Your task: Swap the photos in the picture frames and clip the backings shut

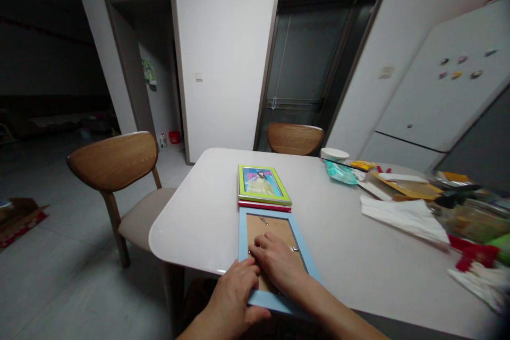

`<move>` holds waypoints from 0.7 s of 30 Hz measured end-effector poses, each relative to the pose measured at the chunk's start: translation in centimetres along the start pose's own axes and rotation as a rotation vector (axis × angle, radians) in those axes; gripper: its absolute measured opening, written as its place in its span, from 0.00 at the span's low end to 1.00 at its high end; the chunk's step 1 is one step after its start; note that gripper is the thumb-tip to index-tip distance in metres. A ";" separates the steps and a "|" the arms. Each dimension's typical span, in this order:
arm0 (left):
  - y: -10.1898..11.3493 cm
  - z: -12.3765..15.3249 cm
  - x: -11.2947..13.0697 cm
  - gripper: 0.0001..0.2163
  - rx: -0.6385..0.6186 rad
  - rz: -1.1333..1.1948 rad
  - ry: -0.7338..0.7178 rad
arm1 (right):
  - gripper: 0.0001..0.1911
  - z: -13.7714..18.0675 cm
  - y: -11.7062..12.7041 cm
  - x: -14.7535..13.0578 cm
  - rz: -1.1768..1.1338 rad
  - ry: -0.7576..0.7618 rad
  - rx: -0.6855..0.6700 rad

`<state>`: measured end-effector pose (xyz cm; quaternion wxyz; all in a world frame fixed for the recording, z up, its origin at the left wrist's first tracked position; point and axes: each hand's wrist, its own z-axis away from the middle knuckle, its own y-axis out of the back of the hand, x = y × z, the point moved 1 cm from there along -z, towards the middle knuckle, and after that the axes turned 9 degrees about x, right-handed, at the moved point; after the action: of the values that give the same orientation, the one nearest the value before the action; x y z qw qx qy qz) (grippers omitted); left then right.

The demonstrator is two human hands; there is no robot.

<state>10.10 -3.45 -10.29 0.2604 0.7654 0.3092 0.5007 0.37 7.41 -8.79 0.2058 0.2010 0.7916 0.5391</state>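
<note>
A light blue picture frame (243, 228) lies face down at the table's near edge, its brown backing board (255, 223) upward. My left hand (236, 292) grips the frame's near left side, thumb at the bottom edge. Bent and bunched, the fingers of my right hand (279, 260) press at the left border of the backing, where a small clip partly shows. Another metal clip (295, 248) sits on the right border, and a metal hanger (263, 220) near the far end. Just beyond is a green picture frame (265, 197) with a picture of a figure, stacked on a red frame (263, 205).
On the table's (319, 223) right side are white paper (404, 218), a teal packet (340, 172), a white bowl (333, 154), and a clear container (472, 220) among clutter. Wooden chairs stand left (115, 162) and at the far side (295, 139).
</note>
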 end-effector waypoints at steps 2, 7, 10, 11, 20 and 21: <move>0.0 0.0 0.1 0.17 0.018 0.010 -0.007 | 0.09 0.1 0.3 0.0 -0.001 0.031 -0.023; 0.1 0.0 -0.1 0.18 0.024 -0.001 -0.011 | 0.11 -1.2 0.6 2.3 -0.112 -0.215 0.035; 0.1 0.1 -0.3 0.19 -0.002 -0.015 -0.004 | 0.13 -2.8 0.0 4.6 -0.077 -0.411 0.104; 0.1 0.1 -0.3 0.19 -0.006 -0.016 -0.006 | 0.13 -3.3 -0.3 5.3 -0.063 -0.447 0.113; 0.3 -0.1 0.3 0.22 0.011 -0.048 0.048 | 0.11 -5.6 -2.1 7.5 -0.069 -0.701 0.065; 0.3 -0.1 0.4 0.23 0.011 -0.052 0.055 | 0.11 -5.7 -2.1 7.6 -0.073 -0.723 0.060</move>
<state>10.14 -3.39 -9.79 0.2605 0.7444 0.3387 0.5131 -9.24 6.38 -9.72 0.4854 0.3563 0.6899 0.4019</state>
